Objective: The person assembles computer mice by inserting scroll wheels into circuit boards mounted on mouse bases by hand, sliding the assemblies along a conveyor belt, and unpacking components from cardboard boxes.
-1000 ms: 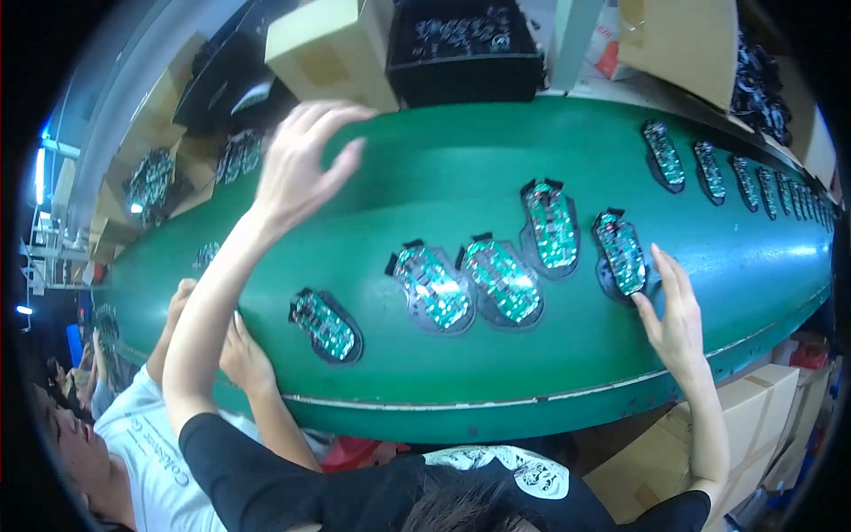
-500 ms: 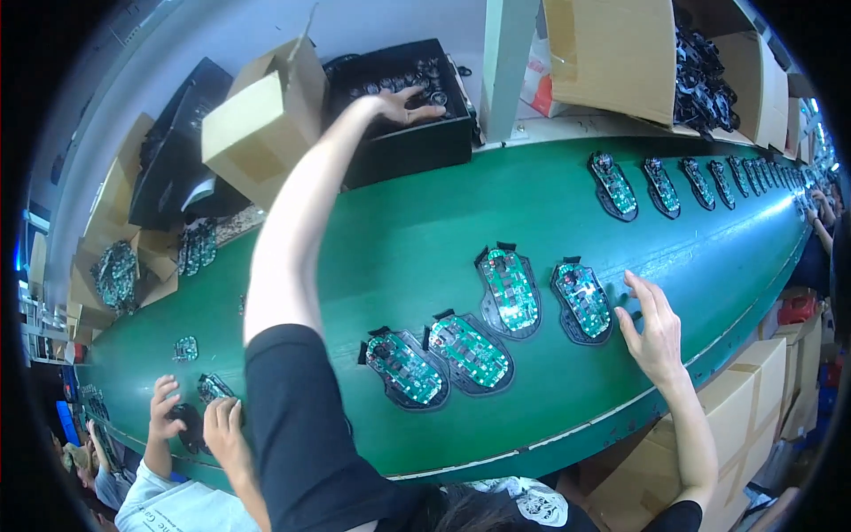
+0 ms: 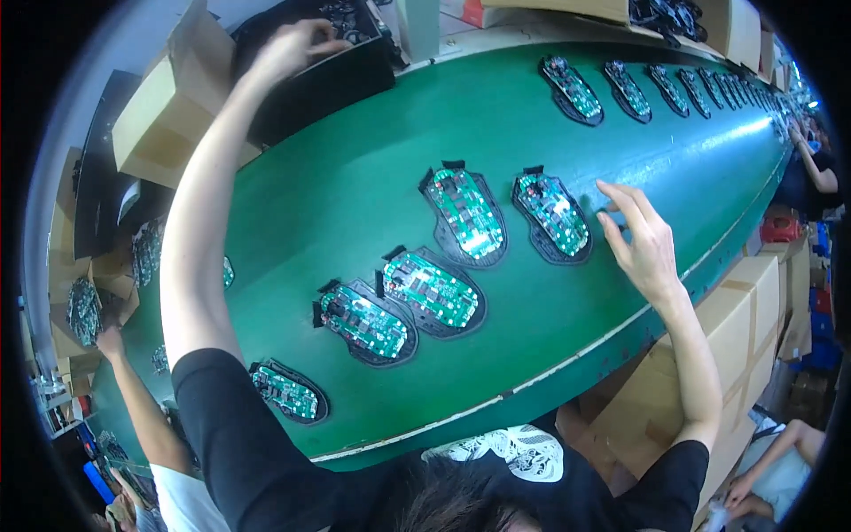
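Circuit board (image 3: 553,213), left of right hand (image 3: 645,244), apart

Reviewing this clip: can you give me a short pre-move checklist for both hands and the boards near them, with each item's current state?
1. Left hand clear of the black box: not ok; it is over the box.
2. Left fingers holding a part: cannot tell; the fingertips are too small to read.
3. Right hand off the rightmost near board: ok; green surface shows between them.
4. That board on its black shell: ok; whether it is fastened cannot be seen.
5. Co-worker's hand away from the left hand: ok; it is well apart, by the boxes at far left.
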The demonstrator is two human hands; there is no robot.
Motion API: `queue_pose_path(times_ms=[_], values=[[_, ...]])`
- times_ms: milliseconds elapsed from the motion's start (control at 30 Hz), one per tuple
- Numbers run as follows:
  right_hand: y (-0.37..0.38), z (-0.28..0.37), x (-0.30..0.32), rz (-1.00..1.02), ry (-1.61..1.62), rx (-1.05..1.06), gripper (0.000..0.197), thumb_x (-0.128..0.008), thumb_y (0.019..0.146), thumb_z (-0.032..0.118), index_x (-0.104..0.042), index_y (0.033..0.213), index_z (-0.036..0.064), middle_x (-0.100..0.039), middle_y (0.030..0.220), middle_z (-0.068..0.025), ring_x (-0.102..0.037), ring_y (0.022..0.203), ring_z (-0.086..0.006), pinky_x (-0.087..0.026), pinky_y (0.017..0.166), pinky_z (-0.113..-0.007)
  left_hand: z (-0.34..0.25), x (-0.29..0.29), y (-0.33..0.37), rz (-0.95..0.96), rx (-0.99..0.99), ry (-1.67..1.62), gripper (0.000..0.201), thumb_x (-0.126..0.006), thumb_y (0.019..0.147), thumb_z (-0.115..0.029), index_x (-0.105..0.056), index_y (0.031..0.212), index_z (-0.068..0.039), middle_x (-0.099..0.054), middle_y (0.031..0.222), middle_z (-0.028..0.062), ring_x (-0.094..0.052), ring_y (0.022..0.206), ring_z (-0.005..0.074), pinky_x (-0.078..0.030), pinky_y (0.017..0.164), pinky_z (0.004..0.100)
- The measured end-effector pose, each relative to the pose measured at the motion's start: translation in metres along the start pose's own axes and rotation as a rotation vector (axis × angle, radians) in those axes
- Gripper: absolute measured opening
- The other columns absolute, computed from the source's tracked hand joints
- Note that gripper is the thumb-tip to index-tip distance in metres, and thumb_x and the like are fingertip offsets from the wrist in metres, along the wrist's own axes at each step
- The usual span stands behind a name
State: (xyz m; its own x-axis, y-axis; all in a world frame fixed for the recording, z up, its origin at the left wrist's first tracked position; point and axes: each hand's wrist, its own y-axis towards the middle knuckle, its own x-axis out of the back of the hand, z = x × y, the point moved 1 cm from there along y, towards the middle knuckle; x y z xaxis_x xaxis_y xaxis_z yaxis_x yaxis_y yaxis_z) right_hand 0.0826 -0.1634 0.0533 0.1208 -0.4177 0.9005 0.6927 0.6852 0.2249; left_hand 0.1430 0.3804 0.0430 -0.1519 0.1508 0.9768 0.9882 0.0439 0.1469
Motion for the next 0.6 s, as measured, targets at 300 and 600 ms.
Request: queue_pose_path(times_ms=[300,600], values=[[0.001,0.003,-0.007,-0.024,-0.048,0.022,0.038,-0.069,0.092,0.009,-0.063,0.129,0.0095,-0.066,0.119,-0.0137,-0.069,0.096,-0.0332,-0.058,0.078,-0.041,-0.013,0.050,-0.037,-0.490,-0.041,0.015,0.030,-0.064,0.100,-0.039,-0.068,0.116,-0.014,-0.072,0.097,0.0138,-0.070,0.088,0.0311,-0.053,0.073,0.0408],[-0.017,0.047,0.020,0.085,0.486,-0.425,0.037,-0.065,0.092,0.003,-0.063,0.129,0.0060,-0.070,0.110,-0.0092,-0.067,0.086,-0.0158,-0.054,0.072,-0.031,-0.303,0.024,-0.198,-0.022,-0.568,-0.656,0.024,-0.070,0.090,-0.033,-0.059,0.097,-0.013,-0.062,0.085,0.0107,-0.066,0.076,0.0303,-0.053,0.063,0.0462]])
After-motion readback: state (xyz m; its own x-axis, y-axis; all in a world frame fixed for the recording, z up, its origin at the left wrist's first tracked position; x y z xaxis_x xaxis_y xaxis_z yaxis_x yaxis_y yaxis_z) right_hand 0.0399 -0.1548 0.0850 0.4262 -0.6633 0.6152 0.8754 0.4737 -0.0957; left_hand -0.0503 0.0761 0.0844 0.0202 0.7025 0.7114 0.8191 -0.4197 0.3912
